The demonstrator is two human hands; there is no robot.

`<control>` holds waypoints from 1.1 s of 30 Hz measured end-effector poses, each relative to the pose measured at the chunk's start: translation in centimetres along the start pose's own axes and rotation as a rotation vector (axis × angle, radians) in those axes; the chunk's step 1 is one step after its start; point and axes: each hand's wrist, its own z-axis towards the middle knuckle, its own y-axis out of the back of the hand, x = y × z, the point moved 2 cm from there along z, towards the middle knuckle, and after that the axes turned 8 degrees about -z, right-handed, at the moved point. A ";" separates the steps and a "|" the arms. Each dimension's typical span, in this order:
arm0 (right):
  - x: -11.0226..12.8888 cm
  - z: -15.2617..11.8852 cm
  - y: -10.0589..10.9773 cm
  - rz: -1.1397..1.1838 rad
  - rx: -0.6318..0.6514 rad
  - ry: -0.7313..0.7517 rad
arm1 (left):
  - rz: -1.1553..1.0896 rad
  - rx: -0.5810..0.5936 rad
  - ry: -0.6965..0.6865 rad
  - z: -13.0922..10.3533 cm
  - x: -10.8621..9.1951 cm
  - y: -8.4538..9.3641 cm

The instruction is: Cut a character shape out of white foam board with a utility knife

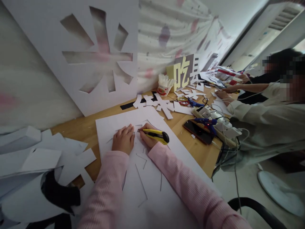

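Note:
A large white board point(154, 178) lies on the wooden table, with thin dark lines and cuts across it. My right hand point(146, 136) is closed around a yellow and black utility knife point(156, 135), its tip end low over the board near a short line. Just left of it, my left hand point(124, 139) rests palm down on the same board, fingers spread a little and holding nothing. The blade itself is too small to make out.
White scraps point(43, 152) pile up at left. A board with cut-out shapes point(124, 76) leans on the wall. Behind are cut pieces point(163, 105) and a paper cup point(164, 86). At right lie a phone point(199, 132), glue gun point(205, 121) and power strip point(221, 127); people work beyond.

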 end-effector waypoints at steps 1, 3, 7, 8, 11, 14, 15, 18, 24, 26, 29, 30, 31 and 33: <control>0.0 0.0 0.0 -0.001 0.001 0.003 | 0.008 0.003 -0.001 0.0 0.0 0.0; 0.0 0.1 0.0 0.002 -0.001 0.004 | 0.023 0.010 -0.001 0.1 0.1 0.0; 0.3 0.2 0.0 0.016 -0.011 0.005 | 0.042 0.028 -0.007 0.2 0.1 0.0; 0.4 0.2 0.0 0.015 -0.013 0.006 | 0.045 0.029 -0.007 0.2 0.1 0.0; 0.8 0.1 0.3 -0.008 -0.016 0.011 | 0.051 0.031 0.002 0.2 0.0 0.1; 0.9 0.1 0.4 -0.104 -0.012 0.072 | 0.050 0.036 0.007 0.3 0.0 0.1; 0.9 0.0 0.4 -0.132 -0.014 0.097 | 0.048 0.037 0.009 0.3 0.0 0.1; 0.7 0.0 0.2 -0.128 -0.046 0.121 | 0.035 0.033 0.015 0.3 -0.1 0.1; 0.6 -0.4 -0.6 -0.123 -0.091 0.117 | 0.003 0.024 0.029 0.1 -0.2 0.1; 0.5 -0.6 -0.6 -0.142 -0.109 0.121 | -0.007 0.023 0.029 0.1 -0.2 0.1; 0.3 -0.9 -0.6 -0.166 -0.112 0.127 | -0.022 0.027 0.032 0.1 -0.3 0.2; 0.2 -1.0 -0.5 -0.172 -0.107 0.127 | -0.027 0.027 0.033 0.1 -0.3 0.2; 0.2 -1.1 -0.5 -0.176 -0.102 0.124 | -0.032 0.027 0.035 0.1 -0.3 0.2; 0.1 -1.2 -0.6 -0.182 -0.094 0.112 | -0.041 0.026 0.039 0.1 -0.3 0.2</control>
